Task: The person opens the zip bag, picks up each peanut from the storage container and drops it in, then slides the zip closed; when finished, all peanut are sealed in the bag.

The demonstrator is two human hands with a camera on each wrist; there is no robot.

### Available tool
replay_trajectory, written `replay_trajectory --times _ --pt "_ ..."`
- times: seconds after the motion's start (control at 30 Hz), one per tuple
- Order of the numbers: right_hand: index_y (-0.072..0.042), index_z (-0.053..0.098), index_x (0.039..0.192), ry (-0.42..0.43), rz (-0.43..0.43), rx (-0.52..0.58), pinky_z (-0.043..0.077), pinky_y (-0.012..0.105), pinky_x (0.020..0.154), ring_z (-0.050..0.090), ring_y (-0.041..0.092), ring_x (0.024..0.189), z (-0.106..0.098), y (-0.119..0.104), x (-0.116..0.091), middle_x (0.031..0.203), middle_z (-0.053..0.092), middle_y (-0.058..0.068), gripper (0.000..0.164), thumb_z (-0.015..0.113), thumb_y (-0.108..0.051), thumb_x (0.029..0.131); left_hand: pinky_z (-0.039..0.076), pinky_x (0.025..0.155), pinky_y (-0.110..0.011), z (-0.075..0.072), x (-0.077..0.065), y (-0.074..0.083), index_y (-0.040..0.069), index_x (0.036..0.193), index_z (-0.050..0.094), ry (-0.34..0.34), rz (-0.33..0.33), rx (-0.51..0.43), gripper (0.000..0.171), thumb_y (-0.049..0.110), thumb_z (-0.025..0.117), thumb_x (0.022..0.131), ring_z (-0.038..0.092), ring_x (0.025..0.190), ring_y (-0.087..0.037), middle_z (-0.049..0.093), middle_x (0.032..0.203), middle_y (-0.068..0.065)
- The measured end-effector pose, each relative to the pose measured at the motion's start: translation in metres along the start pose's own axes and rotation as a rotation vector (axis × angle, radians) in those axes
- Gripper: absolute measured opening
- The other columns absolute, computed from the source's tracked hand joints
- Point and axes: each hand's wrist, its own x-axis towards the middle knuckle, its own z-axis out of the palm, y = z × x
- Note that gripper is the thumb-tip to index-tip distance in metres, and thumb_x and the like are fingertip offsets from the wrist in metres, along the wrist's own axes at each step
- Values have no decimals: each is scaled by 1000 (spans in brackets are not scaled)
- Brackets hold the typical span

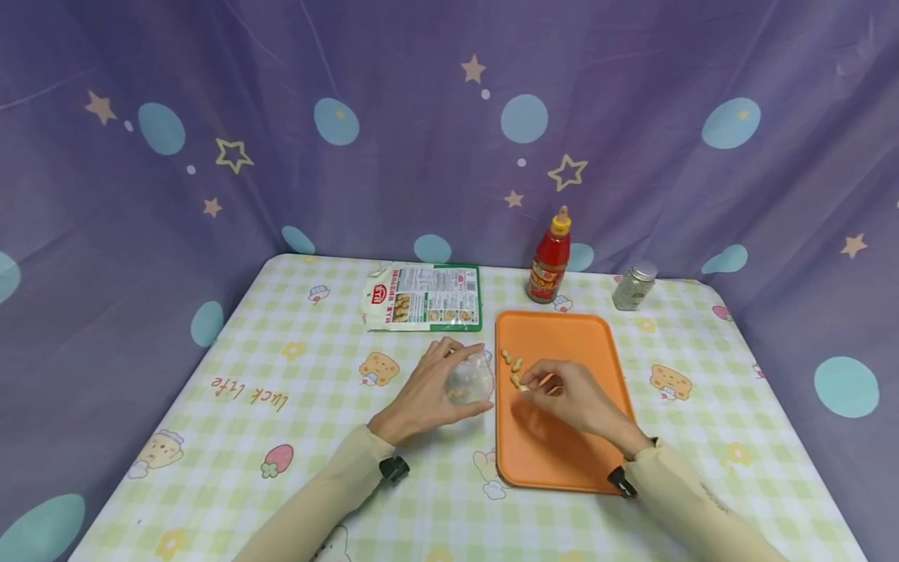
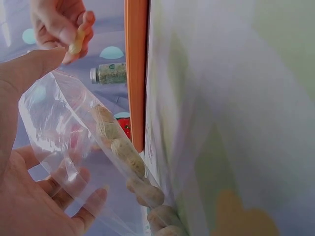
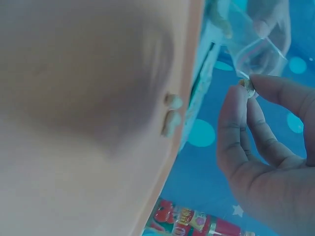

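Observation:
My left hand [image 1: 424, 394] holds a clear plastic bag [image 1: 472, 378], thumb and fingers spread around its mouth, just left of the orange tray [image 1: 562, 460]. Several peanuts in their shells [image 2: 129, 157] lie inside the bag, along its lower side in the left wrist view. Over the tray, my right hand [image 1: 576, 398] pinches one peanut [image 2: 77, 43] between thumb and fingertips, apart from the bag. Other peanuts [image 1: 517, 364] lie near the tray's left edge; two loose peanuts [image 3: 171, 123] show in the right wrist view.
A white and green food packet [image 1: 428, 298] lies flat behind the bag. Behind the tray stand a red sauce bottle [image 1: 548, 261] and a small silver-capped jar [image 1: 634, 287]. A checked cloth [image 1: 337, 351] covers the table, with a purple curtain [image 1: 393, 179] around it.

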Motion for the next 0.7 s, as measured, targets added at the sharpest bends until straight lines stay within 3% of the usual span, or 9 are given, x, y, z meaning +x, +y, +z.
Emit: replay_trajectory --times 0.27,0.7 --pt "-17 75 105 17 29 107 57 30 84 69 14 90 9 -14 14 102 75 1 12 78 -19 94 44 101 -37 3 0 -1 28 155 51 9 25 6 88 59 85 79 47 114 -10 52 123 7" --pt "-18 75 106 20 17 147 57 32 81 69 15 87 20 -29 30 100 74 3 12 77 -23 95 43 100 -37 1 -1 -1 25 155 52 -35 46 9 87 60 82 82 45 118 -11 51 125 8"
